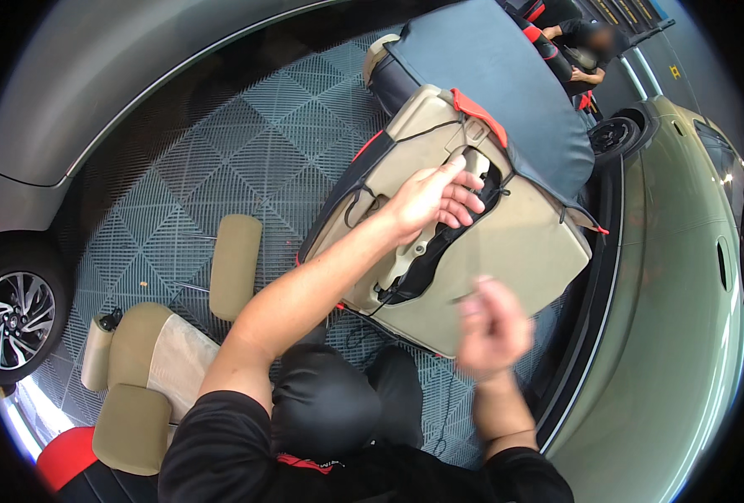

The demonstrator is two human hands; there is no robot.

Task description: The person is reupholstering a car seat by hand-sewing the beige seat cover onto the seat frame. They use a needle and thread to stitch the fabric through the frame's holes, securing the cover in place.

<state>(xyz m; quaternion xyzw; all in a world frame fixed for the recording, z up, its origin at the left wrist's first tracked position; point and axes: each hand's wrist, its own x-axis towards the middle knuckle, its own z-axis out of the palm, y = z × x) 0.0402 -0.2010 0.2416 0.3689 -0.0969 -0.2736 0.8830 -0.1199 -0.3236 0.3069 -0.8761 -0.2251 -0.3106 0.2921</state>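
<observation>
Black sleeves (213, 453): nearest the camera, along the lower edge of the frame.
Left hand (437, 197): centre, above the seat's dark recess (426, 272); grip loose, fingers half curled, nothing seen held.
Right hand (496, 325): right of centre, lower; motion-blurred, thumb and fingers close together. Cannot tell what, if anything, that grip has.
Beige seat piece (548, 230): centre to right of centre, tilted, beneath both hands; red trim (481, 116) at its upper edge.
Blue-grey seat piece (493, 63): upper centre, just beyond.
Beige headrest (235, 268): left of centre, on grey floor tiles (158, 197).
Green car (682, 285): right side.
</observation>
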